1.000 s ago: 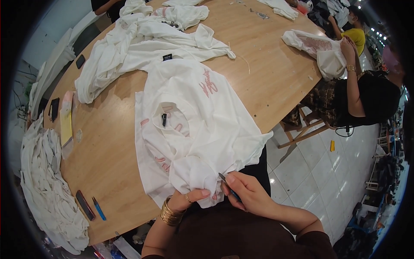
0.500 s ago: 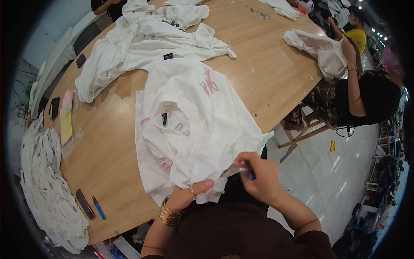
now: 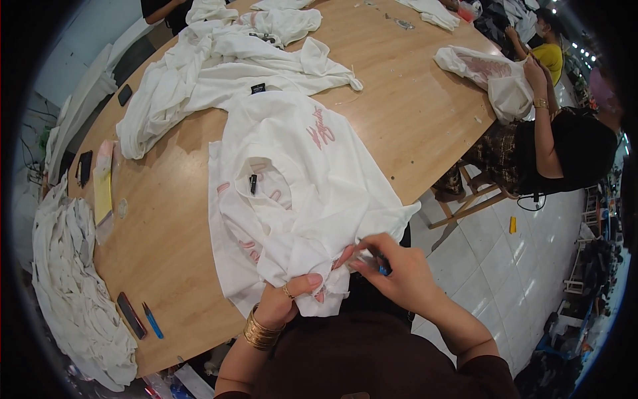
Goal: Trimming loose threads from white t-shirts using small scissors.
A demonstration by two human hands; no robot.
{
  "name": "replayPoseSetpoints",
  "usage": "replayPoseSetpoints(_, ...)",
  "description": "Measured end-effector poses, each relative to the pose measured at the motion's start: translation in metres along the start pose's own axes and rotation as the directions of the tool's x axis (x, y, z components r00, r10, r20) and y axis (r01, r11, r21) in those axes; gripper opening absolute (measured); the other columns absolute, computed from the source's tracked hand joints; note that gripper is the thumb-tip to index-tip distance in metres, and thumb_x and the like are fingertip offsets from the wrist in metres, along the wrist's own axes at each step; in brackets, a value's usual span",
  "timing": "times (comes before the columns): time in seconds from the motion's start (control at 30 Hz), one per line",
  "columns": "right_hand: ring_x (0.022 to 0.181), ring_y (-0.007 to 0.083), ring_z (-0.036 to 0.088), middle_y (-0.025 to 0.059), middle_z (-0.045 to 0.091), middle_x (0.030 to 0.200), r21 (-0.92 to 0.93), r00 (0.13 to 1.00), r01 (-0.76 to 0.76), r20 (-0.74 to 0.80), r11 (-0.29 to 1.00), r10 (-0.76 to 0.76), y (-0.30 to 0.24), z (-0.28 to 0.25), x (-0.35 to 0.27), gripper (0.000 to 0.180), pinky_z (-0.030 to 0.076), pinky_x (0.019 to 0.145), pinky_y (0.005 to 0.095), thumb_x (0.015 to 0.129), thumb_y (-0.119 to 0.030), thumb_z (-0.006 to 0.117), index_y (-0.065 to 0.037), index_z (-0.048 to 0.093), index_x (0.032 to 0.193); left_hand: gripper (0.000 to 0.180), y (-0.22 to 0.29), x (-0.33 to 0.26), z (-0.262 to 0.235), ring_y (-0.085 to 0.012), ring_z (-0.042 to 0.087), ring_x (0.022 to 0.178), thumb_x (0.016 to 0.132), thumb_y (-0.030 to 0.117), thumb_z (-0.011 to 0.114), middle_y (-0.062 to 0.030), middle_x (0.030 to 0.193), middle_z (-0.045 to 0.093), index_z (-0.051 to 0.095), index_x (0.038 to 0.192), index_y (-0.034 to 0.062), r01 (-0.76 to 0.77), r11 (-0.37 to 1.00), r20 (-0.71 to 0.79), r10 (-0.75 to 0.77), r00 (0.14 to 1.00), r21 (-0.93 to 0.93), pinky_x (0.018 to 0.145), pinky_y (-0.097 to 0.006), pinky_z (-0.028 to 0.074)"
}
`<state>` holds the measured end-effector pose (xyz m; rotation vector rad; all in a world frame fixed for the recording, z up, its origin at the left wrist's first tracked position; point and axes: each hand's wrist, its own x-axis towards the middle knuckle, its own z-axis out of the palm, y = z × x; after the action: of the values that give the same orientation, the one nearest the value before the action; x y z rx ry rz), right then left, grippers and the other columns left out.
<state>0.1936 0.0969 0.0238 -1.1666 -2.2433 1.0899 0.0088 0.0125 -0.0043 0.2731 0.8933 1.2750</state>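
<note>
On the long oval wooden table [image 3: 166, 219], a white cotton T-shirt with pink print [image 3: 292, 173] lies spread, its hem hanging over the near edge. The left hand [image 3: 289, 299] clamps that bunched hem; the right hand [image 3: 392, 272] pinches a small blue-handled tool [image 3: 383, 269] against it. This looks like trimming loose threads; the next cut needs the fabric held taut.

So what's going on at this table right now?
A person is working on a white T-shirt with pink print at the edge of a wooden table. The left hand bunches its hem, while the right hand pinches the fabric, holding a small blue tool. More white garments lie beyond, and a co-worker handles another shirt at the right.
</note>
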Motion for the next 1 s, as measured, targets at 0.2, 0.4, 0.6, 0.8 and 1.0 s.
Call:
replayPoseSetpoints(0.2,0.05,0.0133,0.049,0.0065,0.046,0.055,0.336,0.99,-0.134,0.093,0.932,0.109,-0.011,-0.017,-0.007,0.025,0.04,0.049,0.0248,0.085,-0.026,0.058,-0.004,0.049,0.092,0.039,-0.006,0.004,0.005,-0.0149,0.058,0.066,0.066,0.013,0.057,-0.0254,0.106,0.058,0.052,0.098,-0.0065,-0.032,0.992,-0.069,0.041,0.997,0.123,0.054,-0.024,0.046)
replayPoseSetpoints(0.4,0.047,0.0057,0.038,-0.0008,0.043,0.053,0.534,0.764,-0.553,0.631,0.639,0.134,-0.017,-0.011,-0.003,0.039,0.032,0.046,0.0207,0.096,-0.034,0.03,-0.004,0.052,0.085,0.04,-0.002,0.0,0.0,-0.0153,0.055,0.065,0.072,0.003,0.06,-0.0092,0.087,0.058,0.048,0.109,-0.0022,0.02,1.0,-0.034,-0.02,0.999,-0.004,0.055,-0.026,0.045)
replayPoseSetpoints(0.6,0.045,0.0056,0.036,-0.0009,0.041,0.051,0.542,0.756,-0.587,0.632,0.602,0.168,-0.016,-0.005,-0.001,0.042,0.03,0.045,0.0201,0.096,-0.035,0.028,-0.004,0.052,0.082,0.034,-0.005,-0.002,-0.004,-0.0155,0.054,0.059,0.071,0.003,0.06,-0.0091,0.08,0.059,0.05,0.104,-0.0014,0.032,0.998,-0.032,-0.034,0.999,-0.05,0.054,-0.026,0.045)
replayPoseSetpoints(0.8,0.045,0.0054,0.036,-0.0013,0.04,0.05,0.572,0.78,-0.544,0.614,0.614,0.119,-0.014,-0.002,-0.003,0.042,0.03,0.045,0.0201,0.096,-0.035,0.028,-0.004,0.052,0.081,0.025,-0.018,0.004,-0.016,-0.0147,0.054,0.057,0.072,0.009,0.06,-0.0076,0.072,0.059,0.056,0.094,-0.0013,0.028,0.996,-0.034,-0.031,0.999,-0.084,0.053,-0.026,0.044)
replayPoseSetpoints(1.0,0.045,0.0053,0.036,-0.0014,0.04,0.049,0.554,0.775,-0.549,0.618,0.626,0.132,-0.013,0.0,-0.001,0.042,0.03,0.045,0.0199,0.096,-0.035,0.028,-0.005,0.052,0.08,0.023,-0.005,-0.003,-0.004,-0.0139,0.054,0.057,0.072,0.01,0.06,-0.0069,0.07,0.059,0.057,0.092,-0.0009,0.018,0.999,-0.057,-0.02,0.998,-0.042,0.052,-0.025,0.044)
